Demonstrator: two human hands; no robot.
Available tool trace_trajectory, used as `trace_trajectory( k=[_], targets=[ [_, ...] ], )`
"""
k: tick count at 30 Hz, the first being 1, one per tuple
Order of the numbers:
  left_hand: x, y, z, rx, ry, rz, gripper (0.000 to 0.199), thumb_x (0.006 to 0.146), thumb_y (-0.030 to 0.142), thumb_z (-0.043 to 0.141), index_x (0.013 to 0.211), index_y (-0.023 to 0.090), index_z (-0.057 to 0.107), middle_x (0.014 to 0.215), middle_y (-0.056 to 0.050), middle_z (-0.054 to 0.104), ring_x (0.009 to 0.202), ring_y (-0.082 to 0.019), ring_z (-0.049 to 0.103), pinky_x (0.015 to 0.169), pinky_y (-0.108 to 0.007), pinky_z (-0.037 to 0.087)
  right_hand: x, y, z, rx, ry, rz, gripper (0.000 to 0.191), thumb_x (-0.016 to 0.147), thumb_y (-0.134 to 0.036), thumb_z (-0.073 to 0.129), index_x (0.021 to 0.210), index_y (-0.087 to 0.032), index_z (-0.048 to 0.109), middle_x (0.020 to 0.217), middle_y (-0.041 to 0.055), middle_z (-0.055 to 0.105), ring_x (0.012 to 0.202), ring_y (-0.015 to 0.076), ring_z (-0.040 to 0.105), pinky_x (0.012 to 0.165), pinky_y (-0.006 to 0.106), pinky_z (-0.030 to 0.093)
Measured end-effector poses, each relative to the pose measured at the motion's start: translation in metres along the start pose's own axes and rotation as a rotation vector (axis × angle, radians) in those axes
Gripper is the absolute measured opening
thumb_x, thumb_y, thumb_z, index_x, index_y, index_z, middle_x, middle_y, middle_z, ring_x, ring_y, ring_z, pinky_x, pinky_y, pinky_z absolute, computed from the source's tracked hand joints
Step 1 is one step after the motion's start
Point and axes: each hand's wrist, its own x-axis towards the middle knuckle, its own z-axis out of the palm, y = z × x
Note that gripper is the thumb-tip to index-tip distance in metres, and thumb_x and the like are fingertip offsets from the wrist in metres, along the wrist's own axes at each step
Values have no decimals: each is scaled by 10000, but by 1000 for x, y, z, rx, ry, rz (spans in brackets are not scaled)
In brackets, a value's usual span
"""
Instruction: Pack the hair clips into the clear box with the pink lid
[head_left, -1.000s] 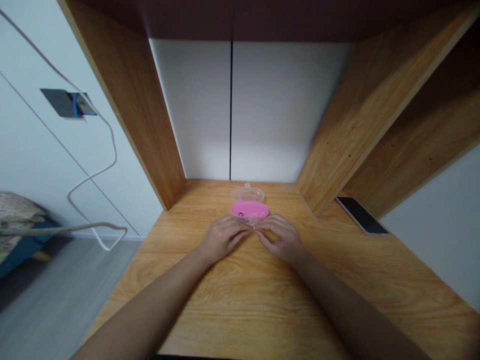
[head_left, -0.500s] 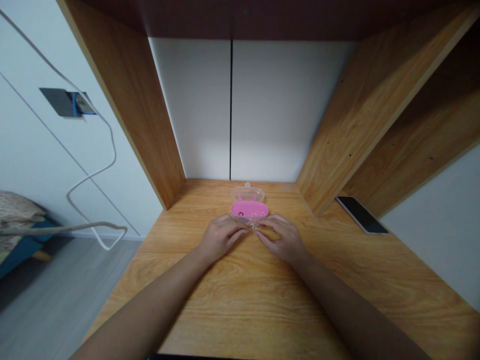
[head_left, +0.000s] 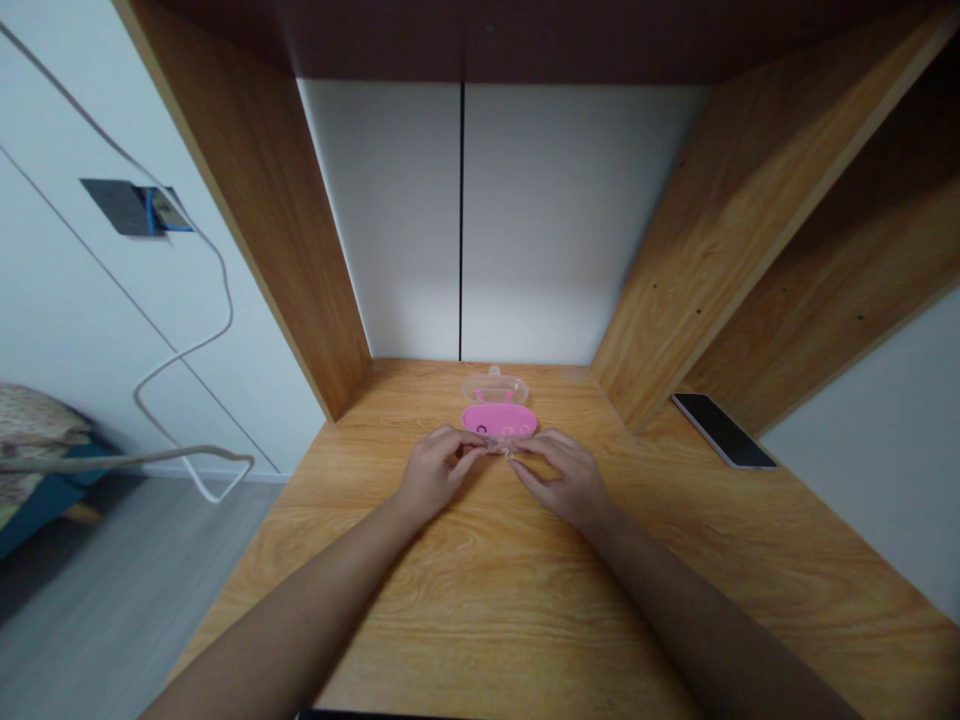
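Near the back of the wooden desk lies an oval pink case, with its clear lid folded open behind it. A few small rings or loops, one dark, show on the pink part. My left hand is pinched at the case's front left edge, on something too small to make out. From the right, my right hand has thumb and forefinger close together at a small pale loop, just in front of the case.
A dark phone lies on the desk at the right. Wooden side panels flank the desk, and a shelf hangs above. A white cable dangles at the left, beyond the desk.
My left hand's fingertips have moved slightly left, away from the pale loop and toward the case's front edge. My right hand has hardly moved.
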Motion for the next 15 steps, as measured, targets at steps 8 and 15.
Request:
trace_trajectory(
  k=[8, 15],
  targets=[
    [-1, 0, 3, -49, -74, 74, 105, 937, 277, 666, 952, 184, 714, 891, -62, 769, 775, -154, 696, 714, -272, 558, -3, -2, 3, 4, -56, 42, 316, 893, -177, 700, 1187, -282, 651, 1115, 42, 763, 990, 204, 721, 884, 368, 597],
    [-3, -2, 6, -86, -116, 53, 101, 927, 279, 679, 953, 186, 709, 924, -68, 768, 808, -160, 707, 727, -278, 568, -2, -3, 4, 9, -85, 3, 327, 896, -174, 706, 1199, -276, 641, 1134, 39, 763, 1024, 199, 716, 912, 363, 592]
  ],
)
